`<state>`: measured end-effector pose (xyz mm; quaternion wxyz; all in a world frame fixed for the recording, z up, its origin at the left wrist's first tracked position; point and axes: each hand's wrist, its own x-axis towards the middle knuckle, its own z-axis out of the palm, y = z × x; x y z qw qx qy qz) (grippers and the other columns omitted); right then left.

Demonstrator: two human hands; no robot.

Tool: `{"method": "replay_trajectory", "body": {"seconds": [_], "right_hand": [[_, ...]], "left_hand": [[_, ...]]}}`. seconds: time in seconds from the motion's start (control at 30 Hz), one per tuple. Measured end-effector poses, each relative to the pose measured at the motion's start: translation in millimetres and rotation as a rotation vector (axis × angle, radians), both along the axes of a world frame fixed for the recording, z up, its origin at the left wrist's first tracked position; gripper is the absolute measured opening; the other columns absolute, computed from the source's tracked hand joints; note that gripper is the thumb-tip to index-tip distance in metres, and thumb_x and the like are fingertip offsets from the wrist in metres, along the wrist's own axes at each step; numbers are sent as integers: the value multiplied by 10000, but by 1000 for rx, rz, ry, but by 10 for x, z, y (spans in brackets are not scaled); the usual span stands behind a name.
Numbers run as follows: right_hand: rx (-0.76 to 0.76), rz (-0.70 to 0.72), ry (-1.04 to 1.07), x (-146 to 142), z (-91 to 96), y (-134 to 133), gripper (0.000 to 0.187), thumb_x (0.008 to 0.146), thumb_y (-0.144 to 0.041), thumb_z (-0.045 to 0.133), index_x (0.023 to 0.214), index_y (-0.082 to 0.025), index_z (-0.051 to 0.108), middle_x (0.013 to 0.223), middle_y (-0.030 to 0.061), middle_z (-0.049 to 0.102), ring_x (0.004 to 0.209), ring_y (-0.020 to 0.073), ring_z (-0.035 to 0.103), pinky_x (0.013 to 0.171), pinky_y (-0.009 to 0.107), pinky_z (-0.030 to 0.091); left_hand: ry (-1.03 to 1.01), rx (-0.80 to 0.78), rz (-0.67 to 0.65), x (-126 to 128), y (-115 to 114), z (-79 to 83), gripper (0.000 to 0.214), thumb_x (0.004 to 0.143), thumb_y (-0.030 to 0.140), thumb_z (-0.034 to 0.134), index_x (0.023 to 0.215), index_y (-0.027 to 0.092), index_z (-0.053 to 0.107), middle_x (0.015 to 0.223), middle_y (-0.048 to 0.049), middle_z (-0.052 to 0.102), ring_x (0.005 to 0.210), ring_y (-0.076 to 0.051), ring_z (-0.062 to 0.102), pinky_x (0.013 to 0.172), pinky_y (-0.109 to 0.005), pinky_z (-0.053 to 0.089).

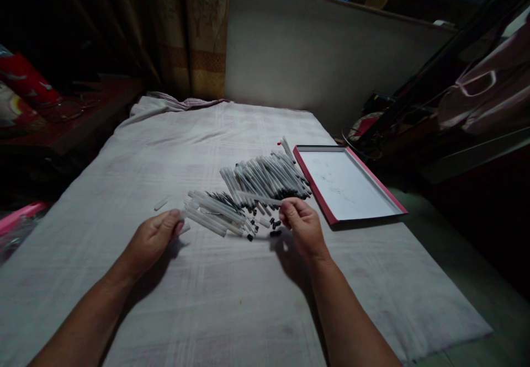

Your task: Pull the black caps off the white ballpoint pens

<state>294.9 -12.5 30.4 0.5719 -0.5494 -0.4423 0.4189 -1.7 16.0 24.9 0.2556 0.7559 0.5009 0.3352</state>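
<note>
My right hand (pixel 304 226) pinches one end of a translucent pen barrel (pixel 260 197), which points left above the other parts. My left hand (pixel 155 237) is closed at the fingertips on a small pale piece that looks like a pen cap (pixel 183 214). Just right of it lies a loose pile of clear pen barrels (pixel 207 221) with thin dark refills (pixel 227 200). Behind them is a larger heap of pens (pixel 269 174) with black ends. Small black plugs (pixel 275 224) are scattered beside my right hand. Another pale cap (pixel 161 204) rests beyond my left hand.
A shallow pink-edged box lid (pixel 354 221) with a white inside lies right of the heap. Everything sits on a pale checked cloth (pixel 232 312). Curtain (pixel 202 36) and wall (pixel 290 52) stand behind; a dark wooden surface (pixel 95 105) is at left.
</note>
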Motion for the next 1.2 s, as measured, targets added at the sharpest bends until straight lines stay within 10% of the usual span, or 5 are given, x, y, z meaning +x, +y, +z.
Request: {"method": "replay_trajectory", "body": {"seconds": [0.3, 0.63, 1.2], "right_hand": [[307, 59, -492, -293, -126, -66, 193, 901, -291, 608, 924, -244, 793, 850, 66, 760, 804, 201, 691, 757, 326, 528], [363, 89, -1115, -544, -263, -56, 139, 915, -264, 672, 994, -227, 780, 778, 51, 711, 740, 187, 636, 665, 276, 439], [183, -220, -1296, -109, -238, 69, 123, 868, -255, 716, 969, -185, 722, 902, 76, 699, 809, 226, 611, 712, 308, 406]], "left_hand": [[235, 321, 295, -75, 49, -14, 335, 965, 531, 486, 945, 245, 661, 900, -24, 705, 721, -182, 648, 655, -308, 513], [486, 420, 321, -218, 156, -229, 386, 991, 435, 417, 1147, 223, 698, 1006, -107, 683, 893, -283, 638, 776, -418, 505], [416, 582, 167, -45, 112, -301, 330, 1010, 379, 430, 1150, 198, 668, 1112, -100, 706, 1025, -259, 662, 875, -416, 488]]}}
